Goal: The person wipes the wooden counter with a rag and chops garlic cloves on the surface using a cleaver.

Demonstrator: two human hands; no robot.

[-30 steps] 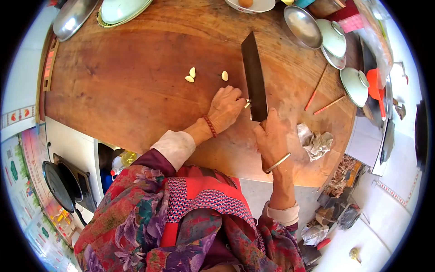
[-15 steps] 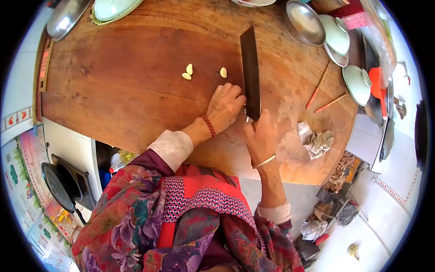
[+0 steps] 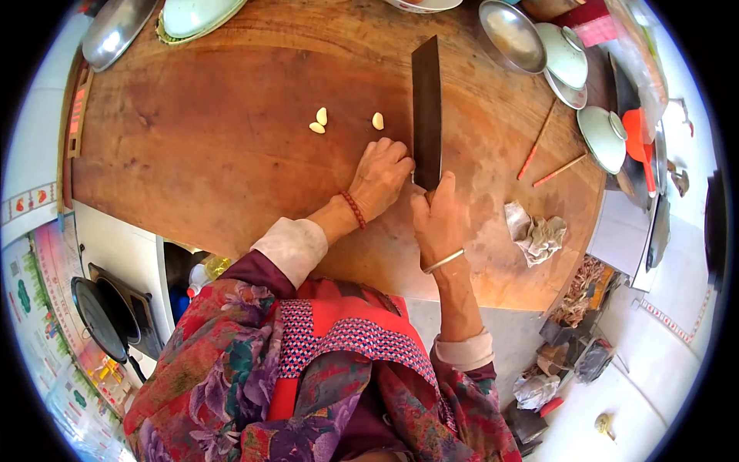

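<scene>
Garlic cloves point(image 3: 322, 116), by their look, lie on the wooden table point(image 3: 223, 162): count three whole, two close together beyond your left hand point(image 3: 379, 175), one apart and nearer the cleaver point(image 3: 427, 115). Step in hand, as judged: slicing, your left hand steadying a piece beside the blade. Your left fingers are curled and bunched; a tiny pale bit point(image 3: 413, 178) shows at their tips, but cannot tell whether they pinch it. Your right hand point(image 3: 443, 219) is wrapped around the cleaver's handle end, thumb and forefinger up by the heel. Next stroke, by judgement, calls for your left fingertips tucked back from the edge and the blade held steady. Other counts: one cleaver, two red-ended sticks point(image 3: 537, 140), one crumpled cloth point(image 3: 541, 239), one metal bowl point(image 3: 512, 37), two upturned pale bowls point(image 3: 600, 140) at the right. Cut slices: view blocked, no count.
</scene>
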